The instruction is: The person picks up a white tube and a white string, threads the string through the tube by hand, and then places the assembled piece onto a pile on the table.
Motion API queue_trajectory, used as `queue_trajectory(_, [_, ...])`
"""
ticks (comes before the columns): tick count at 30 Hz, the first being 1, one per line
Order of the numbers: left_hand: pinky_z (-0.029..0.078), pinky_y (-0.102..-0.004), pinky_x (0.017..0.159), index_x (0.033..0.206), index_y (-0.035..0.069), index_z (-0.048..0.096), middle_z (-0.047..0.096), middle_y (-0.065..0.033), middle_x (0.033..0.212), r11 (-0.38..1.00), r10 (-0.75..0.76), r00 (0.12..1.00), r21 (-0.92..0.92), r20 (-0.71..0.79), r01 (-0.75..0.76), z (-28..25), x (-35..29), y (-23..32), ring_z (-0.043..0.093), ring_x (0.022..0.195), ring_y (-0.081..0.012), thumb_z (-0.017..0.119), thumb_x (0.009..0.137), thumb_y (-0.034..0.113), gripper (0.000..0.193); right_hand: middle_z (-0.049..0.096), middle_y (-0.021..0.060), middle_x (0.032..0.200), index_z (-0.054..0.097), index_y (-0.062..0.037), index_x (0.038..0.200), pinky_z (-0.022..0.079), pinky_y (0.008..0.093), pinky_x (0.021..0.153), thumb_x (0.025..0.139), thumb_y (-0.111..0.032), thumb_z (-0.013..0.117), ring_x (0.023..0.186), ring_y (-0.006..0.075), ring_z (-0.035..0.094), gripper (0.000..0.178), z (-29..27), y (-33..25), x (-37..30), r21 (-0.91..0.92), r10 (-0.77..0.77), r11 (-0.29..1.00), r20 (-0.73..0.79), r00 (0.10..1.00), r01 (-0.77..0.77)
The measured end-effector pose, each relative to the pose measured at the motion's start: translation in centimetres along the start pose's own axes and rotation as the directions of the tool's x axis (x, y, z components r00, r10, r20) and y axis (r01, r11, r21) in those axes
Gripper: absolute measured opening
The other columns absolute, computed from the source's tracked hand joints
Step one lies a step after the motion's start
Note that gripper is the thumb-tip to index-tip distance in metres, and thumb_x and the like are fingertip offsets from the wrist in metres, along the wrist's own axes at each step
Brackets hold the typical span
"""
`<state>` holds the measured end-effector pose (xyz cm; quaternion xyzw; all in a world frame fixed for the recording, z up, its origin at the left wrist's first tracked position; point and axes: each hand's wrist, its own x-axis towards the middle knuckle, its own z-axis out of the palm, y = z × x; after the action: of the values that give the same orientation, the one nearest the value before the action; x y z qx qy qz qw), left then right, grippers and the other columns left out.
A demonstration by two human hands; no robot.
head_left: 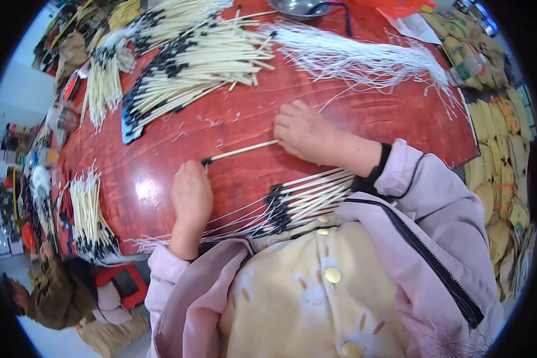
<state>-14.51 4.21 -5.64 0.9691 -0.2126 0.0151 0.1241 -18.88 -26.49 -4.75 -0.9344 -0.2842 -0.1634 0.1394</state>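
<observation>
A thin cream-coloured tube (243, 150) with a black end piece (206, 161) spans the gap between my hands, above the red table. My right hand (307, 132) is closed round its far right end, and a white string (340, 93) shows beyond the fingers. At the black end my left hand (192, 192) is closed, fingertips pressed together; whether they grip the end piece or a thread from it is hidden. In front of my body lies a row of similar tubes (316, 197) with black ends, white strings trailing left from them.
Large piles of black-ended tubes (215, 53) cover the far left of the red table (244, 116). White strings (364, 56) lie spread at the far right. Another bundle (89, 212) stands at the left edge. A metal bowl (298, 7) is at the back; a person (56, 292) sits lower left.
</observation>
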Motion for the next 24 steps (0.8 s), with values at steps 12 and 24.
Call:
queue_trajectory(12, [0.046,-0.0507,0.08,0.105,-0.004,0.054,0.058,-0.0285,0.097,0.977,-0.109,0.966,0.154,-0.236,0.148,-10.3,-9.8,-20.0,0.057,0.092,-0.0474,0.054,0.102,0.015,0.019,0.058,0.0049,0.086,0.058,-0.0085,0.078,0.043,0.0403,0.084,0.074,-0.01,0.075,0.09,0.0263,0.056,0.017,-11.0,0.2,-8.4,0.107,0.144,0.981,0.167,0.975,-0.163])
queue_trajectory(24, [0.049,-0.0473,0.089,0.112,0.001,0.062,0.063,-0.022,0.108,0.94,0.291,0.956,-0.201,0.042,-0.277,-6.7,3.5,1.3,0.06,0.104,-0.0419,0.071,0.089,0.014,0.028,0.058,0.0144,0.138,0.065,0.0005,0.125,0.043,0.0452,0.102,0.085,-0.03,0.077,0.114,0.0327,0.055,0.051,-8.0,4.5,-11.8,-0.071,0.436,0.9,0.074,0.897,-0.431])
